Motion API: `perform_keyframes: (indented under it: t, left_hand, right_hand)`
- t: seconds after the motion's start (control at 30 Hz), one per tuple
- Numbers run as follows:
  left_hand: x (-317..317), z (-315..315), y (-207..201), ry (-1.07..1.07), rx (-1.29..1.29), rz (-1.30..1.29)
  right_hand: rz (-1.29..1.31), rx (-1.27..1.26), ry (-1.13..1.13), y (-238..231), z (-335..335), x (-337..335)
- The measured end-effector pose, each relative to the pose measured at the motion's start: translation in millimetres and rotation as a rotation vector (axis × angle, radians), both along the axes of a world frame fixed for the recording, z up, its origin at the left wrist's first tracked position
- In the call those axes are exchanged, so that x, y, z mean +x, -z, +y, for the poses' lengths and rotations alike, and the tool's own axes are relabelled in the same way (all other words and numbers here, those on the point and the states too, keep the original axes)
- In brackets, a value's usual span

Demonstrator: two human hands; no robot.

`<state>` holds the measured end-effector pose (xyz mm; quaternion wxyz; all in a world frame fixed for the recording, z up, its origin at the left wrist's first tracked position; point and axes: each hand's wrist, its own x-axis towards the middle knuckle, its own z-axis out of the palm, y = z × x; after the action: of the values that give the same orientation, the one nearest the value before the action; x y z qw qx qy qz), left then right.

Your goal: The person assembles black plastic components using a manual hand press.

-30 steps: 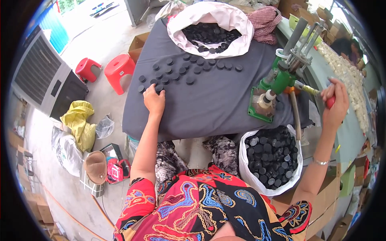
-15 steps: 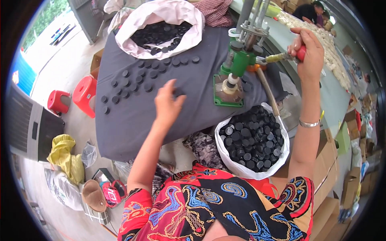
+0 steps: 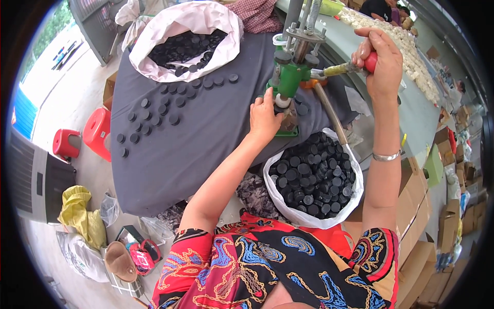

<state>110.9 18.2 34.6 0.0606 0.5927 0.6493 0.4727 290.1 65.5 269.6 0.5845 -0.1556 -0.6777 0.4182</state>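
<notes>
A green hand press (image 3: 289, 77) stands on the grey-covered table, with a steel column and a spring above. My right hand (image 3: 383, 59) grips the red knob (image 3: 371, 62) of its lever (image 3: 337, 70), which points out to the right. My left hand (image 3: 265, 117) is at the press base, fingers closed in around the white pressing tip (image 3: 282, 101). Whatever lies between these fingers is hidden. Small round black caps (image 3: 174, 119) lie in loose rows left of the press. A few more black caps (image 3: 302, 109) sit just behind its base.
A white sack (image 3: 270, 191) full of black caps stands open before me, below the press. Another open sack (image 3: 138, 54) of black pieces lies at the table's far left. A rod (image 3: 331, 110) slants beside the press. Red stools (image 3: 98, 131) stand left; cardboard boxes (image 3: 411, 206) are at right.
My left hand has moved right and away from me, from beside the rows of caps to the press. My right hand stays on the lever knob. The whole view has shifted slightly.
</notes>
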Motion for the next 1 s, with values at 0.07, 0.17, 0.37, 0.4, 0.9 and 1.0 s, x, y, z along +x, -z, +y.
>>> perform_keyframes:
  t: [0.07,0.17,0.37,0.4,0.9,1.0]
  left_hand:
    - [0.5,5.1,3.5,-0.018,-0.01,-0.043]
    - [4.8,11.3,5.2,-0.031,-0.025,-0.072]
    - [-1.0,10.7,7.3,-0.025,-0.037,-0.174]
    - [-3.6,8.3,7.8,-0.017,0.002,-0.163]
    - [-254.4,-199.0,23.1,-0.901,0.255,0.191]
    - [-309.4,-248.6,34.2,-1.132,-0.031,0.224]
  right_hand:
    - [0.001,-0.022,0.008,2.8,-6.0,0.4]
    - [0.011,-0.002,0.0,14.4,-14.7,7.3]
    - [0.052,0.059,0.054,53.9,-44.3,8.9]
    - [0.076,0.109,0.054,68.4,-52.0,9.2]
    - [-0.051,0.205,0.08,96.6,-58.8,32.8]
    - [-0.014,0.101,-0.018,49.6,-36.4,19.3]
